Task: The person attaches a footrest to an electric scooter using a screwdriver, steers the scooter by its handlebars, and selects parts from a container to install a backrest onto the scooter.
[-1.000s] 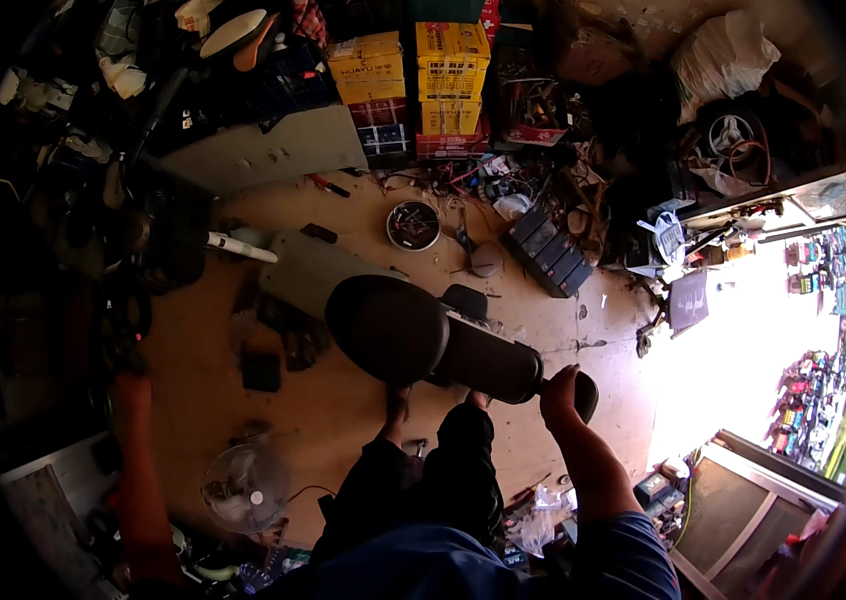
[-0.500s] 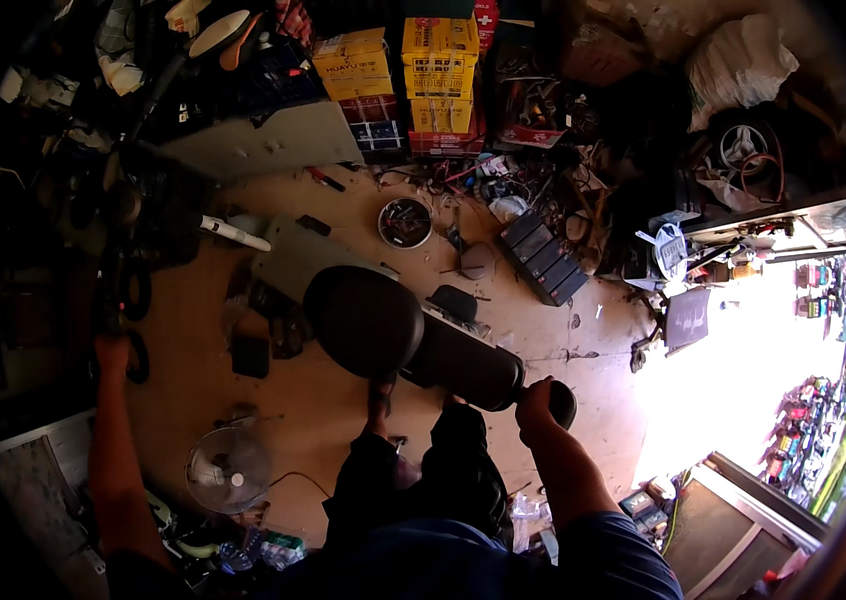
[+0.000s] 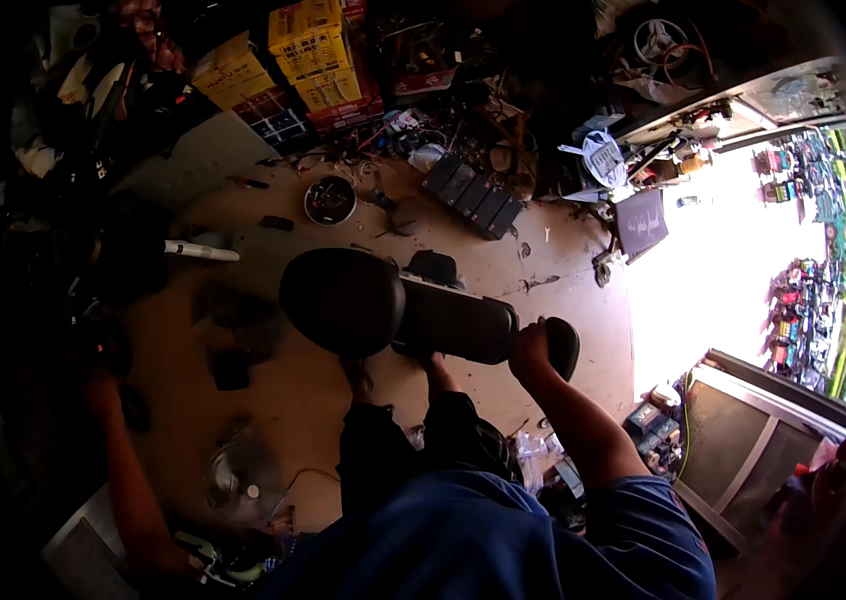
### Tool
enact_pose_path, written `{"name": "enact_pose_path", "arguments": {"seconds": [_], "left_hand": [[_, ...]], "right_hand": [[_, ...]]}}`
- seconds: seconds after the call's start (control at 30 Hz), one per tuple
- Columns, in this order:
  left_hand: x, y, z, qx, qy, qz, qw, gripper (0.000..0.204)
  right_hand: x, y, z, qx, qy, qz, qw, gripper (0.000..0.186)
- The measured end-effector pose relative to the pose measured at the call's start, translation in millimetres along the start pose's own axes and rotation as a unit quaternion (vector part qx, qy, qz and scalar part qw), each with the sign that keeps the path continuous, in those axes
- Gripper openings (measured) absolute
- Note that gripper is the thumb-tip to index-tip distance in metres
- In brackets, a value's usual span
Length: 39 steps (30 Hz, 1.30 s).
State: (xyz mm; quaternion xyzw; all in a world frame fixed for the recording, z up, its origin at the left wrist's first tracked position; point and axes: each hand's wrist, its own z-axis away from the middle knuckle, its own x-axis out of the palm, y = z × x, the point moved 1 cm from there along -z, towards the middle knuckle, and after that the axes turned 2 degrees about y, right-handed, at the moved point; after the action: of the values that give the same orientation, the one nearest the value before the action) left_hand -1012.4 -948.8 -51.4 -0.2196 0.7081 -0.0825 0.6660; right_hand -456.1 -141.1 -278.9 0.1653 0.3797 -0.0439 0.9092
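In front of my legs stands a scooter with a wide black front seat (image 3: 345, 302) and a longer rear seat (image 3: 458, 325) behind it. My right hand (image 3: 531, 347) is closed at the rear end, gripping the rounded black backrest (image 3: 563, 348). My left arm reaches out to the scooter's dark front. There my left hand (image 3: 103, 390) is wrapped around the handlebar, its fingers mostly lost in shadow. Below the seats, my feet are partly hidden by the scooter.
Beyond the scooter lie a round bowl of small parts (image 3: 330, 200), a row of black batteries (image 3: 471, 195) and stacked yellow boxes (image 3: 308, 45). A standing fan (image 3: 243, 478) is near my left leg. A bright doorway (image 3: 713, 290) opens at the right, beside a framed panel (image 3: 743, 425).
My view has turned, so the boxes, bowl and batteries now appear further left and higher. Both hands keep their holds, and the scooter's seats lie more level across the view.
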Motion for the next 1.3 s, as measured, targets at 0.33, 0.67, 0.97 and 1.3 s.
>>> {"name": "enact_pose_path", "arguments": {"seconds": [0.33,0.67,0.97,1.3], "left_hand": [[-49.5,55.0,33.9,0.146,0.016,0.098,0.984,0.047],[-30.1,47.2,45.1,0.004,-0.081,0.182,0.980,0.047],[-37.1,94.0,74.3,0.128,0.080,0.133,0.980,0.049],[-6.3,55.7,48.2,-0.014,0.007,0.438,0.899,0.074]], "right_hand": [[-15.0,-11.6,139.3,-0.029,0.217,-0.345,0.913,0.018],[-37.5,26.8,80.1,0.007,0.214,-0.170,0.962,0.019],[-3.0,21.4,61.4,-0.033,0.138,-0.059,0.988,0.011],[-55.7,30.7,78.3,-0.081,0.201,-0.157,0.964,0.013]]}}
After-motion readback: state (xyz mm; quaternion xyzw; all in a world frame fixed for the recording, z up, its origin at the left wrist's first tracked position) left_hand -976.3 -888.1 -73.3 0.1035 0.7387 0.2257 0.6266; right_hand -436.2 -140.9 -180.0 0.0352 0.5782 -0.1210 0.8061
